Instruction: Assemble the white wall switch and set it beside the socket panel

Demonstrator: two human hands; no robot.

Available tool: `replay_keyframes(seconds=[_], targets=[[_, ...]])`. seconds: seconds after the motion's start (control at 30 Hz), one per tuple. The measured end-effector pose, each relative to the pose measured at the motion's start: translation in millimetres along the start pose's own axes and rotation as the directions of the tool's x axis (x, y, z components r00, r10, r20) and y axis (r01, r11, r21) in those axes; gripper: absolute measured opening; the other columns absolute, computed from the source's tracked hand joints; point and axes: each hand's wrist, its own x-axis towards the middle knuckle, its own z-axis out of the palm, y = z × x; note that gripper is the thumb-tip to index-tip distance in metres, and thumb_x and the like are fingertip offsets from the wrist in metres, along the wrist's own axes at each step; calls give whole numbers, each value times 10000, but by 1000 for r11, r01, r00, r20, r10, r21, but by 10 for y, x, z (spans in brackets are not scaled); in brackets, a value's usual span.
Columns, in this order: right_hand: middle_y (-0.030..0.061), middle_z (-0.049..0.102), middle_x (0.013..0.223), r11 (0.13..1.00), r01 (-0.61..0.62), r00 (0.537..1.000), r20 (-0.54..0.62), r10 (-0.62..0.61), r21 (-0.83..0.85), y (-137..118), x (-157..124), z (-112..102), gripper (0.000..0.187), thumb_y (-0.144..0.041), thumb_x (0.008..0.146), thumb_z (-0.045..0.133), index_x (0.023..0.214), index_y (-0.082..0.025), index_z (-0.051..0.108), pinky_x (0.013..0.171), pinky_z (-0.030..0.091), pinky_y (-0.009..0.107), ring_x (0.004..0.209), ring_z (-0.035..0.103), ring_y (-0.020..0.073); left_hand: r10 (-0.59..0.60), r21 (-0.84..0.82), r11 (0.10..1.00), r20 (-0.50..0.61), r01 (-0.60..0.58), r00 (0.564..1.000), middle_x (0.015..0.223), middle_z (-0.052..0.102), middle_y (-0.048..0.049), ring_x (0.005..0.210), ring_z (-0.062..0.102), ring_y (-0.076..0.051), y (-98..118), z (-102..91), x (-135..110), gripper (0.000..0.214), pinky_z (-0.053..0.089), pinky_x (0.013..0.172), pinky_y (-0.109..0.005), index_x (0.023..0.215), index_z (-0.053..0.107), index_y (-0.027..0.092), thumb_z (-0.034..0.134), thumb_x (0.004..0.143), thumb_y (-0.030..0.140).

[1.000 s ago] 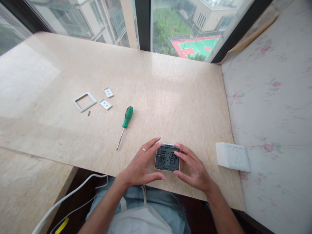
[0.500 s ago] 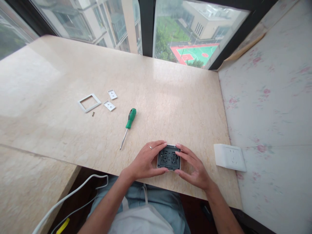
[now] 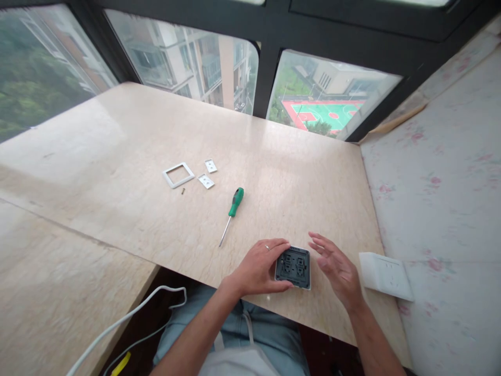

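A square wall switch lies on the stone ledge, its dark inner mechanism facing up inside a white rim. My left hand grips it from the left, with the thumb at the near edge and fingers at the far edge. Just right of the switch, my right hand is raised and open, apart from it and holding nothing. A green-handled screwdriver rests beyond my left hand. Farther left lie a white frame, two small white switch buttons and a small screw.
A white socket box stands against the flowered wall on the right. Dark-framed windows border the far side of the ledge. A white cable hangs at the lower left, near a yellow object.
My right hand has let go of the switch and moved away to the right. My left hand still holds the switch. The camera view has shifted, moving the whole scene right and down.
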Motion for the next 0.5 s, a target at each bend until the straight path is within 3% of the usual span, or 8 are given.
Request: replay_keyframes(seconds=[0.1, 0.23, 0.4, 0.5], targets=[[80, 615, 1418, 999, 38, 999, -33, -39, -17, -239, 301, 145, 278, -310, 985, 610, 1256, -303, 676, 1112, 510, 469, 1309, 600, 249, -8, -1, 1000, 4, 8, 1000, 1481, 544, -158, 1356, 520, -324, 2, 2, 4, 844, 398, 1146, -484, 1457, 468, 207, 800, 751, 528], [77, 635, 1387, 977, 201, 978, 75, -196, -68, -599, 872, 541, 259, -288, 963, 638, 1217, -289, 687, 1066, 538, 443, 1291, 601, 241, 10, -26, 1000, 12, -10, 1000, 1469, 551, -162, 1351, 522, -342, -15, 16, 18, 859, 400, 1134, -497, 1461, 467, 206, 795, 749, 556], [83, 743, 1146, 946, 300, 916, 313, -251, -120, -860, 1651, 1386, 234, -306, 925, 645, 1132, -224, 718, 840, 600, 341, 1007, 705, 200, 58, -61, 996, -2, -58, 998, 1425, 591, -160, 1311, 555, -348, -37, 23, 46, 806, 410, 1118, -491, 1417, 501, 196, 774, 767, 587], [76, 761, 1119, 872, 336, 856, 501, -126, -356, -915, 2020, 1975, 232, -206, 925, 606, 1119, -183, 731, 825, 553, 287, 921, 706, 165, 83, -70, 994, -5, -83, 997, 1400, 613, -160, 1297, 563, -363, -26, 2, 59, 729, 429, 1100, -485, 1361, 545, 196, 761, 780, 581]])
